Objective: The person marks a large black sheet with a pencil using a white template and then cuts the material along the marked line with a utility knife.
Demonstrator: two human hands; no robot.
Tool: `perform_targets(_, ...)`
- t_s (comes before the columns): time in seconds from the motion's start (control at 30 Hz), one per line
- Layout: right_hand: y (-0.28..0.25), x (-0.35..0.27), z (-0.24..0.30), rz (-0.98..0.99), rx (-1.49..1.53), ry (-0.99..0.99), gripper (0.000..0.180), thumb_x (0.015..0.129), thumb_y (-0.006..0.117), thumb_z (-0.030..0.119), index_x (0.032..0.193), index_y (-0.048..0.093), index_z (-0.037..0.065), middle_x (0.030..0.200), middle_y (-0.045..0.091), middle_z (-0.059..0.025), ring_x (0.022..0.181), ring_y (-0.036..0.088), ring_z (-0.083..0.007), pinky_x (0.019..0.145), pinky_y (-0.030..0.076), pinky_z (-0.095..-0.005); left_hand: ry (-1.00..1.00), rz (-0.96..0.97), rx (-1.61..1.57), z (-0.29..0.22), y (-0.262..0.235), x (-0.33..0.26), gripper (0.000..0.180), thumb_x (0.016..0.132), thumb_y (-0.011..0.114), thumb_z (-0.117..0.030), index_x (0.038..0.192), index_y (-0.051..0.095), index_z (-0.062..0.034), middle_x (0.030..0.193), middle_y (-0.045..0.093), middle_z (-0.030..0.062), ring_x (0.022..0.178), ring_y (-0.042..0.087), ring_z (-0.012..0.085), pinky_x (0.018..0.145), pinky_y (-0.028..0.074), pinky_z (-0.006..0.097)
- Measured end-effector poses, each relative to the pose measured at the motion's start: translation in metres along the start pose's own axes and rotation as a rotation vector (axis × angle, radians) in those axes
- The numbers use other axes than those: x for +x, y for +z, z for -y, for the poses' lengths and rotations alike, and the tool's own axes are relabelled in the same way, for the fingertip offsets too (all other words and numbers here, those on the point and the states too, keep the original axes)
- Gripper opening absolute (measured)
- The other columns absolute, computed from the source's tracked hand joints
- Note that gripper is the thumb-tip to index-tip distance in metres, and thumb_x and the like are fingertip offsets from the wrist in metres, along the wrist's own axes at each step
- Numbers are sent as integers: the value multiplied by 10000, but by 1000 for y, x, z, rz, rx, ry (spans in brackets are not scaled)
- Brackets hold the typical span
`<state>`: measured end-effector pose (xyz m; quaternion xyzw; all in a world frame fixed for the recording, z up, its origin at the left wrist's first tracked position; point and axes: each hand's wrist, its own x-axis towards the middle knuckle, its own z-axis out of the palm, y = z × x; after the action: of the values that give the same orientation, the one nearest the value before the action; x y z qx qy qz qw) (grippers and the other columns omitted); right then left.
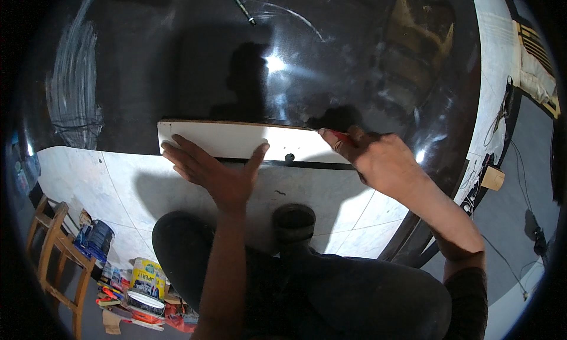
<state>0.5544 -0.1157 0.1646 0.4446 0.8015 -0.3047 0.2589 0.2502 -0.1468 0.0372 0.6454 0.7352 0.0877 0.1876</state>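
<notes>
A long white board [224,132] with a brown far edge lies along the near side of a dark, glossy sheet [195,62]. My left hand [215,172] presses on the board's left part, fingers spread and thumb apart. At the board's right end, my right hand [384,160] is closed around a slim red tool [342,137]. The tool's thin tip points left along the board's far edge; its exact kind is unclear. Part of the board's right end is hidden under that hand.
A dark green pencil-like stick [241,6] lies on the sheet's far part. Pale tiled floor [112,186] shows below the sheet. To the lower left are a wooden chair [59,245] and a yellow tub [147,275] among clutter. Cables [520,169] run along the right.
</notes>
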Motion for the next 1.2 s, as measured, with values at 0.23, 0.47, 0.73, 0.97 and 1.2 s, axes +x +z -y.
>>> perform_targets(0.23,-3,-7,6,-28,37,84,836,883,703,44,1676,451,123,1247,726,-278,870,795,-335,761,650,-415,129,-73,-50,-33,36,-16,1743,556,877,-901,1720,17,70,1717,-86,473,1581,-59,700,1240,103,815)
perform_targets(0.47,4,-7,12,-61,104,89,376,1004,611,127,1359,705,43,1235,741,-268,906,809,-296,758,658,-410,125,-71,-59,-65,56,-49,1711,603,746,-1005,1722,17,64,1719,-123,463,1596,-98,663,1226,92,837)
perform_targets(0.73,6,-10,15,-111,104,33,324,953,650,127,1213,823,42,1190,766,-270,871,821,-289,755,657,-384,116,-89,-248,-97,87,-76,1566,745,742,-919,1720,-5,53,1722,-136,438,1598,-125,650,1283,17,743)
perform_targets(0.97,23,0,21,-67,163,60,224,913,687,170,941,856,25,1170,778,-281,882,824,-295,786,655,-386,48,38,135,-137,85,-88,1328,893,726,-733,1666,104,150,1685,-9,513,1565,47,706,1273,104,732)
perform_targets(1.2,10,-3,22,-21,110,61,267,909,679,137,1076,836,1,1354,710,-322,871,820,-317,790,654,-386,97,60,-23,-150,90,-104,1231,957,690,-661,1647,108,176,1660,9,538,1535,35,744,1253,130,761)
